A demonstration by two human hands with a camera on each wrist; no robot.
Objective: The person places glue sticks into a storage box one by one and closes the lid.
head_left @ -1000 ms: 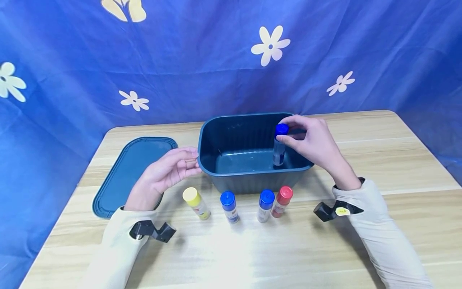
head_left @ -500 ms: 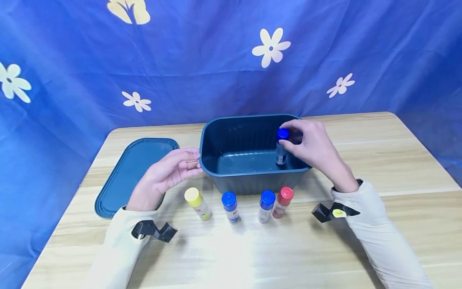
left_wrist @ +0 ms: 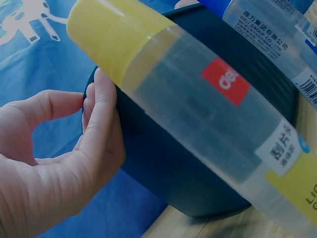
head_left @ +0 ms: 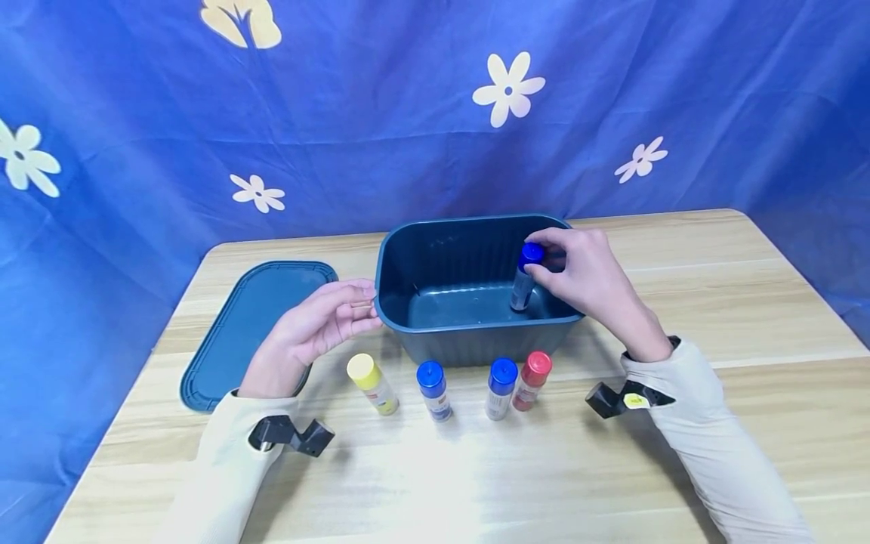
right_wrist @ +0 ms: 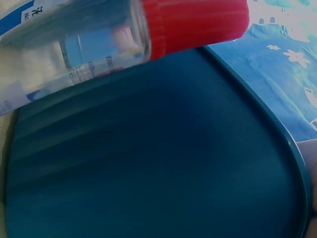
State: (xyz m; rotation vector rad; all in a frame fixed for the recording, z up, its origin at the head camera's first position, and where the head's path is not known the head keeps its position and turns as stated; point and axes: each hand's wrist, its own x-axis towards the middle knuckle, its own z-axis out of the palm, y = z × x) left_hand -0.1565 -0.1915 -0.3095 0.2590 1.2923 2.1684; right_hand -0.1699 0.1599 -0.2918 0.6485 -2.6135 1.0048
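Observation:
My right hand pinches a glue bottle by its blue cap, inside the right part of the dark teal storage bin. The bottle leans a little, its lower end toward the left and near the bin's floor. At the bin's left end, my left hand holds the rim between thumb and fingers, as the left wrist view also shows. In front of the bin stand a yellow-capped glue bottle, two blue-capped glue bottles and a red-capped one. The right wrist view barely shows the right hand.
A teal lid lies flat on the wooden table, left of the bin and partly under the left forearm. Behind the table hangs a blue curtain with flower prints. The red-capped bottle and its blue-capped neighbour stand close together.
The held bottle's lower end has swung slightly left, from nearly upright to leaning. My right hand has lowered a little since the first frame. The left hand keeps its hold on the rim.

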